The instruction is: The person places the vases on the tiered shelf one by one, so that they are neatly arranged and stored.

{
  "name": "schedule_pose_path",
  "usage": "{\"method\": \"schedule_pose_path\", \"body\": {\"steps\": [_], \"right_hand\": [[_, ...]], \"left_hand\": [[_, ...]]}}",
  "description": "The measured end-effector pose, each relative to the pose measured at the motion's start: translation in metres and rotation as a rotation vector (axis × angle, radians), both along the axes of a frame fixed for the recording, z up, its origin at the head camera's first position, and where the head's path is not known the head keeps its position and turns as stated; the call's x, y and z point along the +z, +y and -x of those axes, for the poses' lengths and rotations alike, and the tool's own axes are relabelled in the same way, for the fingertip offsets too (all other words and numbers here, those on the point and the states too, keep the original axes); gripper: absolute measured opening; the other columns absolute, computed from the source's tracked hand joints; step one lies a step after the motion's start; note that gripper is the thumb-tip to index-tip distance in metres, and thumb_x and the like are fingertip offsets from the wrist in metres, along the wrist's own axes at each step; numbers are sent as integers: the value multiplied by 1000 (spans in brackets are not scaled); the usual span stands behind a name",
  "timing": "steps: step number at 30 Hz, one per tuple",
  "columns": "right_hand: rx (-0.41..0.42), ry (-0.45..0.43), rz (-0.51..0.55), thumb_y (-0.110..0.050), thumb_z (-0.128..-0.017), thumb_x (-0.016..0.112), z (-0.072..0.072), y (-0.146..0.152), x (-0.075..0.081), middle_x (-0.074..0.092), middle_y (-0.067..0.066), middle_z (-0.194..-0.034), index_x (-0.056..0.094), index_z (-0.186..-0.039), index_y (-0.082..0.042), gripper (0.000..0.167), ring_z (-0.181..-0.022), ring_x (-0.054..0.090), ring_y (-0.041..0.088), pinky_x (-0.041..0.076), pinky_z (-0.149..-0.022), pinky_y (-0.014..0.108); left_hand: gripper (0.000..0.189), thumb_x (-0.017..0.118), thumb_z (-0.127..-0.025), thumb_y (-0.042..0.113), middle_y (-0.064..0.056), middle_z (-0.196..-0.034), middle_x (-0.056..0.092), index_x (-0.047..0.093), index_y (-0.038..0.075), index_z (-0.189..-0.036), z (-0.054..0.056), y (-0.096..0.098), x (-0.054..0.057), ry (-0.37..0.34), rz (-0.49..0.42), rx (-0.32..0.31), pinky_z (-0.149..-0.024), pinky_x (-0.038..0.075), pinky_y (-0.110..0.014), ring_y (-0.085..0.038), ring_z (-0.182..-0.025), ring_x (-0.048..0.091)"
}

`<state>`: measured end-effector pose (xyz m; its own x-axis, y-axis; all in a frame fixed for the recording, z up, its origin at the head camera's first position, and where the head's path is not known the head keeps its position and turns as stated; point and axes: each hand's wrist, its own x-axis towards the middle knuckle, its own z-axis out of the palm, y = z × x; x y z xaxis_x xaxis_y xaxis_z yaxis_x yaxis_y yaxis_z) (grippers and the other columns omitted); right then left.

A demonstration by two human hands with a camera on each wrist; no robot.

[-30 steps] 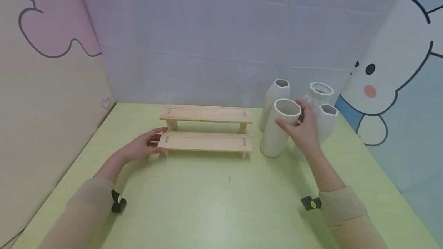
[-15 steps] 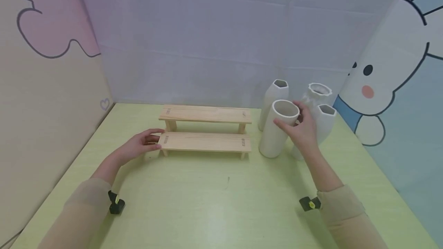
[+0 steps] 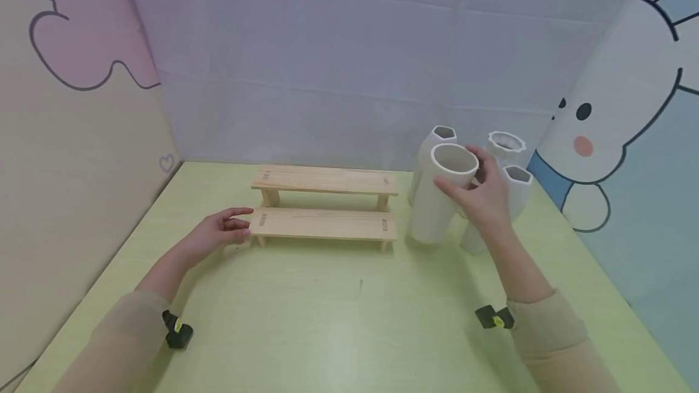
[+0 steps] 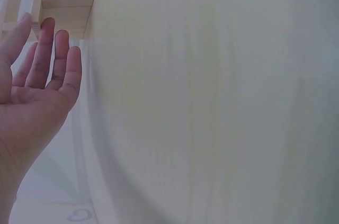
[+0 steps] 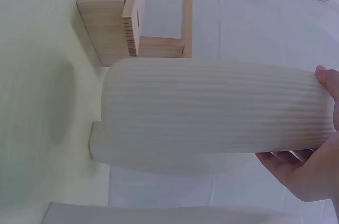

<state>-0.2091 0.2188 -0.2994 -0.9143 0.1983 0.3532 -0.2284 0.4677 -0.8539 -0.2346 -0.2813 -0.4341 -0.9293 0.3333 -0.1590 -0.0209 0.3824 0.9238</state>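
Nearest the viewer, along the bottom of the head view, two beige sleeves enter from the lower corners, each with a small black and yellow clip (image 3: 178, 331) at the cuff, over a pale green table (image 3: 327, 320). Further in, at centre left, the left hand (image 3: 215, 232) lies released, fingers straight and relaxed, holding nothing; its fingertips are just beside the left end of the lower step of a two-step wooden stand (image 3: 324, 224), and whether they touch it cannot be told. The left wrist view confirms an open palm with the stand's end block near the fingertips. At centre right, the right hand (image 3: 480, 199) is grasping a ribbed white cylinder vase (image 3: 439, 199) near its rim, thumb on the near side and fingers around the far side. That vase sits just right of the stand's right end, tilted with its open mouth leaning toward the viewer; whether its base rests on the table cannot be told. Behind and to the right of it stand three more white vases: a hexagonal-mouthed one (image 3: 443, 133), a wavy-rimmed one (image 3: 506, 142) and a shorter one (image 3: 516, 190). Farthest back hangs a pale backdrop (image 3: 349, 65), with cartoon panels at both sides.
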Motion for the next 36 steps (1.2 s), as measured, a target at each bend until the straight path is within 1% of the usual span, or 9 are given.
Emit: {"method": "schedule_pose_path", "body": {"steps": [3, 8, 12, 17, 20, 25, 28, 32, 36], "right_hand": [[15, 13, -18, -21, -71, 84, -2, -3, 10, 56, 9, -128, 44, -137, -14, 77, -112, 55, 18, 52, -88, 25], [49, 7, -31, -26, -71, 84, -4, -10, 26, 55, 6, -129, 43, -138, -18, 79, -111, 54, 17, 51, -93, 35], [84, 14, -14, -27, -71, 84, -7, -20, 38, 54, 5, -129, 43, -138, -18, 79, -111, 53, 16, 49, -95, 39], [117, 22, 8, -26, -71, 84, -6, -33, 52, 53, 7, -130, 43, -139, -18, 81, -114, 53, 20, 49, -97, 39], [135, 19, 26, -26, -70, 85, -3, -41, 57, 53, 6, -129, 43, -139, -18, 81, -114, 53, 19, 49, -97, 39], [206, 27, 97, -18, -70, 85, 3, -56, 62, 55, 6, -124, 45, -137, -18, 77, -109, 54, 18, 50, -94, 37], [249, 40, 122, -15, -69, 84, 6, -66, 63, 55, 7, -120, 47, -136, -17, 76, -106, 54, 18, 51, -92, 34], [285, 40, 118, -14, -69, 85, 8, -79, 65, 56, 6, -119, 47, -135, -17, 77, -105, 55, 17, 52, -89, 32], [317, 36, 112, -15, -68, 85, 9, -90, 66, 56, 5, -120, 48, -135, -17, 77, -105, 55, 17, 52, -87, 33]], "left_hand": [[67, 68, -88, 25, -16, -122, 58, 35, 9, -145, -2, 3, 2, -43, -22, 22, -83, 54, -28, -18, -100, 63], [70, 67, -88, 23, -7, -115, 61, 32, 6, -146, -5, 8, 6, -105, -74, 52, -85, 54, -30, -16, -98, 64], [70, 67, -88, 19, -7, -113, 62, 31, 1, -146, -5, 11, 7, -99, -102, 44, -87, 54, -31, -17, -98, 65], [71, 68, -88, 17, -10, -114, 61, 30, 3, -146, -4, 12, 7, -84, -101, 37, -87, 54, -32, -19, -99, 65], [71, 67, -88, 16, -11, -115, 60, 30, 3, -147, -4, 13, 7, -81, -101, 40, -88, 54, -33, -19, -100, 65], [71, 67, -89, 17, -17, -120, 58, 29, 2, -147, -5, 14, 10, -67, -84, 35, -89, 53, -34, -18, -100, 65], [71, 66, -89, 16, -18, -121, 58, 28, 2, -147, -6, 14, 10, -64, -81, 37, -90, 53, -34, -17, -100, 65], [70, 66, -89, 14, -16, -117, 59, 29, 4, -147, -7, 15, 10, -60, -84, 47, -89, 53, -33, -14, -97, 65], [69, 66, -90, 15, -17, -116, 59, 29, 4, -147, -7, 16, 11, -51, -78, 47, -89, 54, -32, -11, -95, 65]]}}
